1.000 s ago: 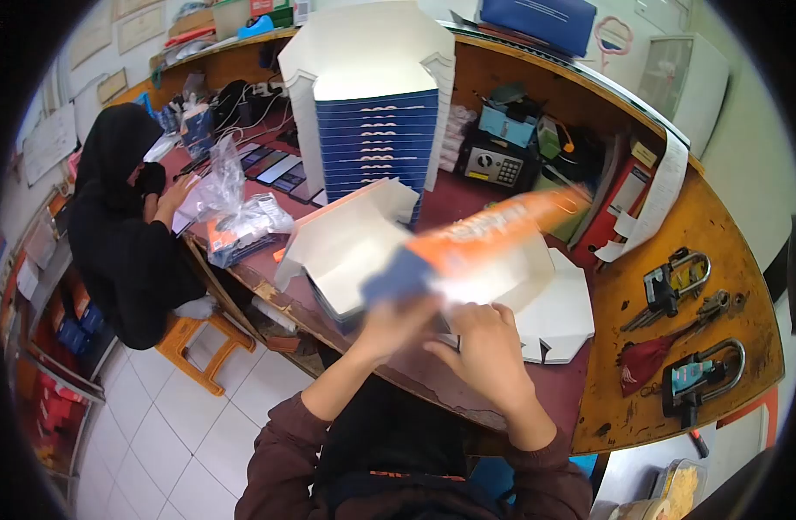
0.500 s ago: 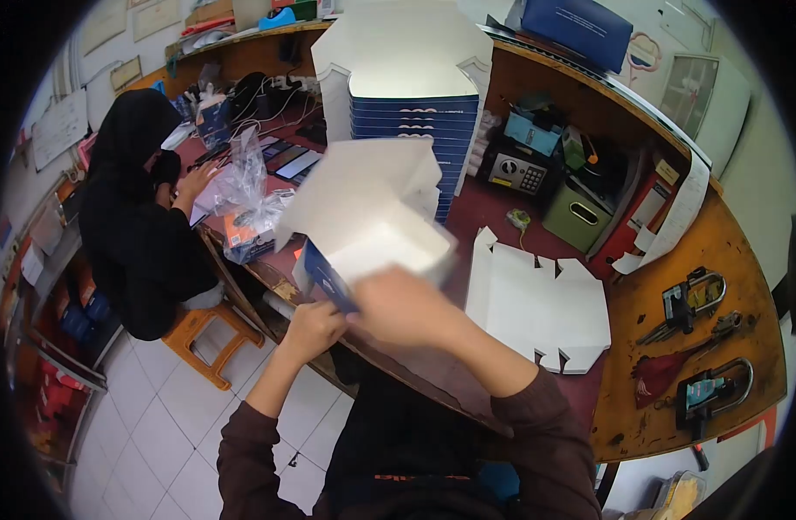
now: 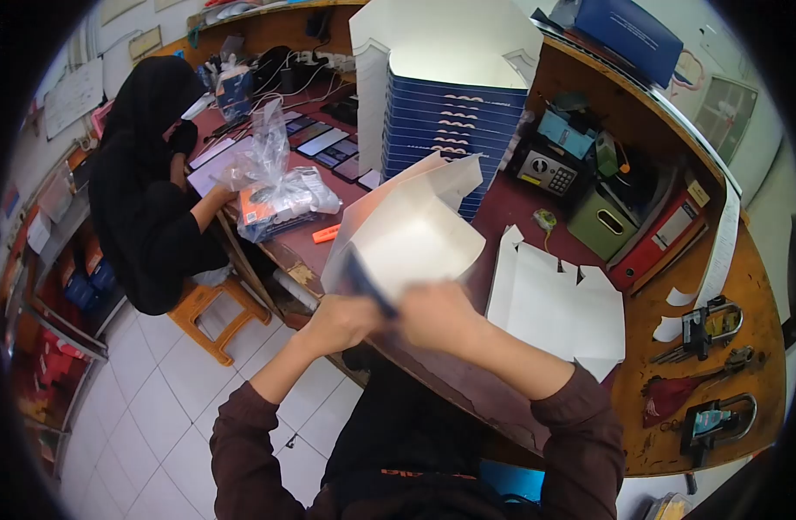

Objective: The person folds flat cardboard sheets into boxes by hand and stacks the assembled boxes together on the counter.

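A partly folded cardboard box [image 3: 415,238], white inside and dark blue outside, is held tilted over the near edge of the desk. My left hand [image 3: 341,321] is closed on its near left corner, by the blurred blue side panel. Close beside it, my right hand [image 3: 437,314] grips the near edge of the same box; its fingers are smeared by motion. To the right lies a flat white cardboard blank [image 3: 554,299] with notched edges. Behind the held box rises a tall stack of blue and white boxes [image 3: 450,113], nested in one another.
At the left a co-worker in black [image 3: 146,191] sits on an orange stool [image 3: 216,316] beside several phones [image 3: 324,143]. A plastic-wrapped packet [image 3: 281,204] lies on the desk. Rightward are a small safe [image 3: 545,169], a green box [image 3: 601,221], a tape measure [image 3: 545,218] and padlocks [image 3: 714,425].
The held box has turned, and its raised flap has swung. Both hands have shifted slightly right in view. An orange marker now shows on the desk. The co-worker's hand has moved toward the wrapped packet.
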Tool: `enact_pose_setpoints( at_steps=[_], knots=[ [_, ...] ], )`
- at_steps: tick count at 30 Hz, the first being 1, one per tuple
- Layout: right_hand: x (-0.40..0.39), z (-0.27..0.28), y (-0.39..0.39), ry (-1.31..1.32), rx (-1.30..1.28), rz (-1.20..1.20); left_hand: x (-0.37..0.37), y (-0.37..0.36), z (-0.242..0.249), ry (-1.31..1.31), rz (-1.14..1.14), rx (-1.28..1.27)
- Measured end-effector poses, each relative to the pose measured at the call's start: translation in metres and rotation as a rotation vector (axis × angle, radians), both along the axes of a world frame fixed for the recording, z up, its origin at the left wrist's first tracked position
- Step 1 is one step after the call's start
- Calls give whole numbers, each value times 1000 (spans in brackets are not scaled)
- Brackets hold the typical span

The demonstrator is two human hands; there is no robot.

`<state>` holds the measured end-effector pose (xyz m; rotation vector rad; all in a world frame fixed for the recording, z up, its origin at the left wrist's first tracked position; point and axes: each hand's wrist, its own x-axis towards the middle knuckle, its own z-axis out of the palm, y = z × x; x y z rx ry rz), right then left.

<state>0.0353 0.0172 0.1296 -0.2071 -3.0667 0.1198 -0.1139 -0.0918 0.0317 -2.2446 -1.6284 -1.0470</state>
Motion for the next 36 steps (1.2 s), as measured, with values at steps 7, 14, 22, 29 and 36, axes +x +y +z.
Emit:
enact_pose_setpoints(
  at_steps=[7,14,22,29,36],
  knots=[
    [-6,-12,1,-81,8,44,2,-2,0,-39,25,33],
    [-45,-20,14,157,15,-85,23,-1,8,56,117,85],
    [-39,-14,3,60,150,-103,21,18,-32,164,573,65],
    [-28,-22,56,-57,-352,90,23,27,-47,61,608,140],
    [-14,-20,157,210,-15,-557,47,33,-4,15,409,345]
  ],
)
